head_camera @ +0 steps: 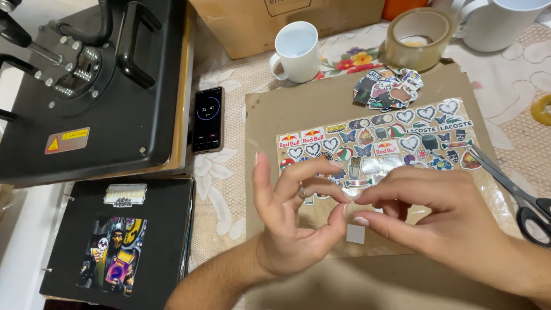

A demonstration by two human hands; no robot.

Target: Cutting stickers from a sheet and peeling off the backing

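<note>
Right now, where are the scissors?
In the head view the scissors lie at the right edge, blades pointing up-left onto the sticker sheet, handles just beyond the right hand on the cardboard.

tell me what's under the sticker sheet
The sticker sheet lies on a brown cardboard, which rests on a floral tablecloth. Both hands, left hand and right hand, cover its lower edge.
</note>
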